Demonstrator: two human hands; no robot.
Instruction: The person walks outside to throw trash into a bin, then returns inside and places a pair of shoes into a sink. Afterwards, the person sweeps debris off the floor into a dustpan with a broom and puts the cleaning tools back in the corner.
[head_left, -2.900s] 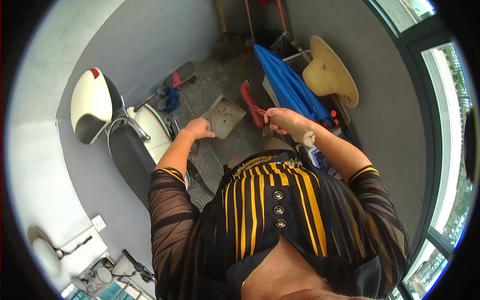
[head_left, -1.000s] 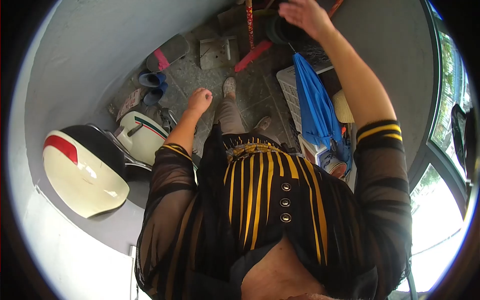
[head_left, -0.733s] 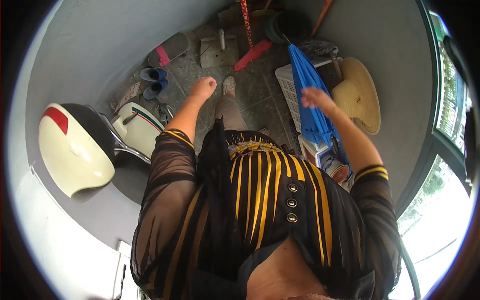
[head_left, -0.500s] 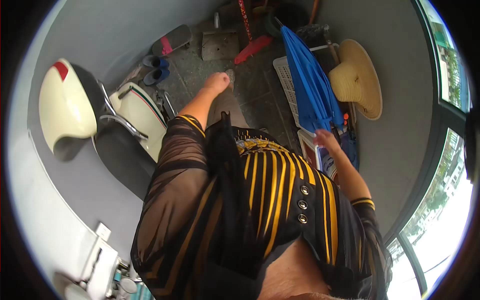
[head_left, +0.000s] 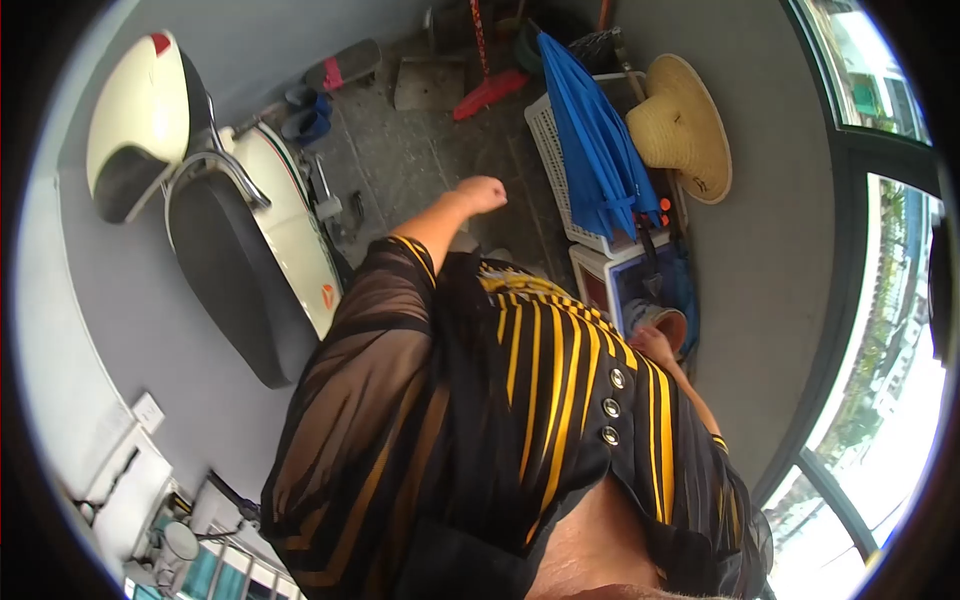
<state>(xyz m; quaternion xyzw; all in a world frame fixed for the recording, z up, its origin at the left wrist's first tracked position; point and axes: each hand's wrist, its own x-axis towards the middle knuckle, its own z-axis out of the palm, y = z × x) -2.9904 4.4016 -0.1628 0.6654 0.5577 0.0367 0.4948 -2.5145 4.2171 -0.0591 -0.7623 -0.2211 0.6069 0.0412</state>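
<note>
My left hand (head_left: 483,195) is held out over the dark tiled floor (head_left: 400,170), its fingers curled into a loose fist. Nothing shows in it. Low at my right side, beside my striped top, is my right hand (head_left: 654,346), its fingers loosely apart and partly hidden. It looks empty. Just beyond it stands a round brown-rimmed container (head_left: 668,322); whether the hand touches it I cannot tell. A folded blue umbrella (head_left: 595,135) lies across a white plastic basket (head_left: 553,150) ahead on the right.
A cream scooter with a black seat (head_left: 235,270) stands on my left. Ahead are blue slippers (head_left: 306,124), a skateboard (head_left: 345,66), a dustpan (head_left: 430,84) and a red broom (head_left: 490,95). A straw hat (head_left: 685,130) hangs by the right wall, near windows (head_left: 880,330).
My view has shifted forward, with the scooter and basket now nearer. My left hand has swung rightward across the view and slightly down; my right hand has dropped back toward my side.
</note>
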